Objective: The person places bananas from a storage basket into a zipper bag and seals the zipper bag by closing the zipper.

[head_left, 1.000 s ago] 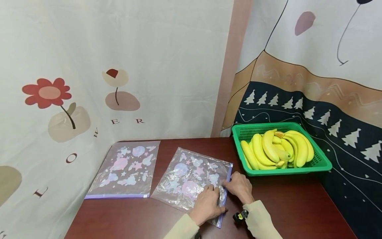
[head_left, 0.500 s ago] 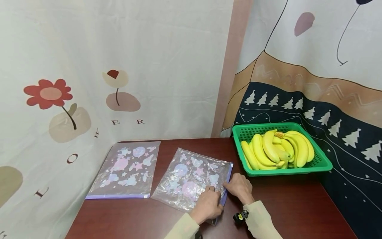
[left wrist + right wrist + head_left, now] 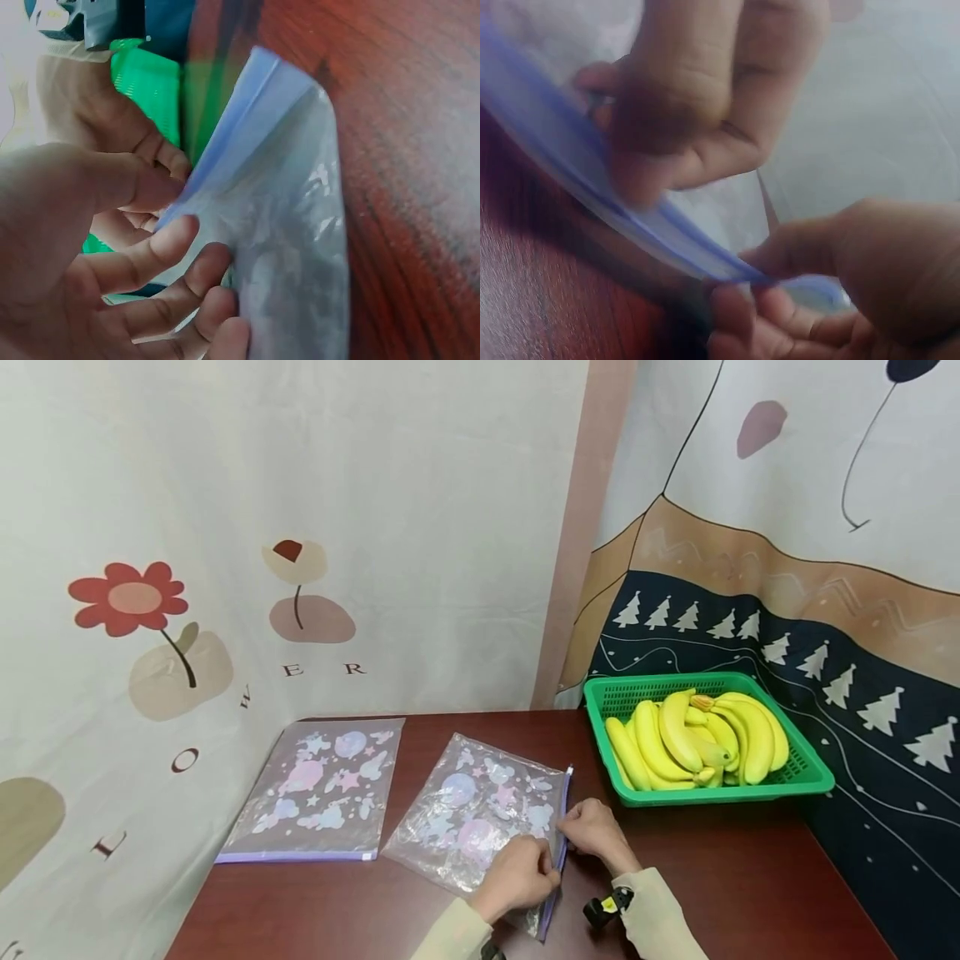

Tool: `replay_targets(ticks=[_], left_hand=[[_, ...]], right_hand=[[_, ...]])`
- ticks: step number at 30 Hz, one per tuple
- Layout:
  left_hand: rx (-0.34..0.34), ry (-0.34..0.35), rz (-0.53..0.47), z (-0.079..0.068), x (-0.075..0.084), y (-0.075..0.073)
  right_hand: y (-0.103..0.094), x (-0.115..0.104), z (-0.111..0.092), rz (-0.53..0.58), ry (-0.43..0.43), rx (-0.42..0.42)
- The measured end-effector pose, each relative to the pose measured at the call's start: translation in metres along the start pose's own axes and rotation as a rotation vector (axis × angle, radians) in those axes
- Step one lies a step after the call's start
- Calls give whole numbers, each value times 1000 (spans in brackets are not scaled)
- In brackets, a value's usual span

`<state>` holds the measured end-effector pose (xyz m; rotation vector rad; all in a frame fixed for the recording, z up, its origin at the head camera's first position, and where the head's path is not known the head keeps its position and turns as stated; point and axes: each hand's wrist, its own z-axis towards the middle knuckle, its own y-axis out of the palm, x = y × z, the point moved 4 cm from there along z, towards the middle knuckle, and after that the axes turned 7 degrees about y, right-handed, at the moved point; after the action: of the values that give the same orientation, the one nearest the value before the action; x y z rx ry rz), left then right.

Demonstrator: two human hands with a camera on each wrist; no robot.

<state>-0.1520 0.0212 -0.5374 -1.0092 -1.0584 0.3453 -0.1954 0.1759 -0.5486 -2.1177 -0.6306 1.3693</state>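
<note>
- Bag (image 3: pixel 480 806), clear plastic w/ pastel prints, lay approx mid-table (image 3: pixel 705 885), its purple strip (image 3: pixel 566 789) facing table's R edge, one corner up nr the far edge.
- R hand (image 3: pixel 596 835): I saw thumb & index pinching that strip abt halfway along.
- L hand (image 3: pixel 517 872): on same strip, farther from table's far edge; thumb & index closed on it from either side, other fingers bent, slightly apart vs the film.
- 2nd bag (image 3: pixel 318 789), similar print, lay flat at far L corner.
- Green basket (image 3: pixel 720 794) w/ bananas (image 3: pixel 678 739) stood at far R corner.
</note>
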Motion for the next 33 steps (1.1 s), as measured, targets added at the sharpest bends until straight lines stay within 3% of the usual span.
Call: replay_targets(ticks=[8,17,24,33], left_hand=[[99,-45,-247,7,-11,-10],[168,-29,-319,11,-16,-26],[127,29,-479,13,-21,-35],[30,-24,-748,9,-31,-37]], right_hand=[[9,-7,-2,236,-184,-185],[8,-12,-3,477,-151,-310],[9,-19,-7,517,-197,-412],[15,-23,-14,594,-225,-568]])
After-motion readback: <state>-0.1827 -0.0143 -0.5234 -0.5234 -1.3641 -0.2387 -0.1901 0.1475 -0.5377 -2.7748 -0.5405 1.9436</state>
